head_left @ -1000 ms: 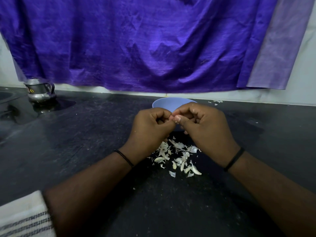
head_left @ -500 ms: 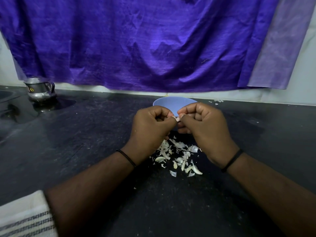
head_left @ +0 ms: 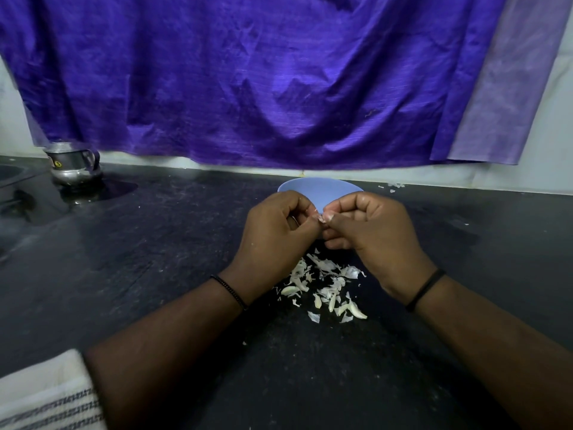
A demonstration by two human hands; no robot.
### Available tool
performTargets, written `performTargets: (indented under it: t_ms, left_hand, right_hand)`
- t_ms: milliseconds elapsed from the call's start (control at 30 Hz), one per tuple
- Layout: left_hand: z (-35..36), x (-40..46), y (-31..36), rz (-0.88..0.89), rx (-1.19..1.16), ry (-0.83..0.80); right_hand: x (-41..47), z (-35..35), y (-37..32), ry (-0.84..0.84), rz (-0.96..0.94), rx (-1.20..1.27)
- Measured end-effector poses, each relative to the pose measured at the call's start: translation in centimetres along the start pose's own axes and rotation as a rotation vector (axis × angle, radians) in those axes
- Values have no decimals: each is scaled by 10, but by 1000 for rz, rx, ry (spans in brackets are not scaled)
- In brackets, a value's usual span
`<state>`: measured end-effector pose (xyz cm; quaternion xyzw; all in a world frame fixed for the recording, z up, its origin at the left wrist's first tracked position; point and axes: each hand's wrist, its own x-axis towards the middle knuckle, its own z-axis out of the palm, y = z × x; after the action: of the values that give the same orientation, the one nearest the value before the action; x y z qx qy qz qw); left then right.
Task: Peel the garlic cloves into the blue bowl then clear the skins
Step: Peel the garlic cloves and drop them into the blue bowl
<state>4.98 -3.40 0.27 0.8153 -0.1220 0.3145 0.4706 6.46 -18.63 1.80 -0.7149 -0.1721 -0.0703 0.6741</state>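
Observation:
My left hand and my right hand meet in front of the blue bowl, fingers curled. Between their fingertips they pinch a small garlic clove, mostly hidden; only a pale tip shows. The bowl stands on the dark counter just behind the hands, and its inside is hidden from me. Below the hands lies a pile of garlic skins mixed with a few pale cloves.
A steel jug stands at the far left of the black counter. A purple cloth hangs on the wall behind. A striped white towel lies at the near left corner. A few skin bits lie by the wall.
Both hands stayed together over the pile and rose slightly toward the bowl. The fingertips shifted on the clove, with the right thumb working at its tip.

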Motion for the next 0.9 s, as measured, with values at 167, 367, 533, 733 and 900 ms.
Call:
performTargets:
  t_ms: [167, 367, 533, 733, 900]
  left_hand:
    - [0, -1, -2, 3, 7, -27]
    - [-2, 2, -4, 98, 9, 7]
    - [-3, 2, -4, 171, 32, 83]
    - [-5, 2, -3, 224, 49, 79]
    - [-7, 3, -2, 247, 72, 120]
  right_hand:
    - [2, -4, 1, 38, -49, -7]
    - [2, -6, 0, -36, -50, 38]
    - [1, -6, -2, -56, -52, 50]
    - [0, -7, -4, -43, -65, 30]
    - [-1, -5, -5, -69, -38, 32]
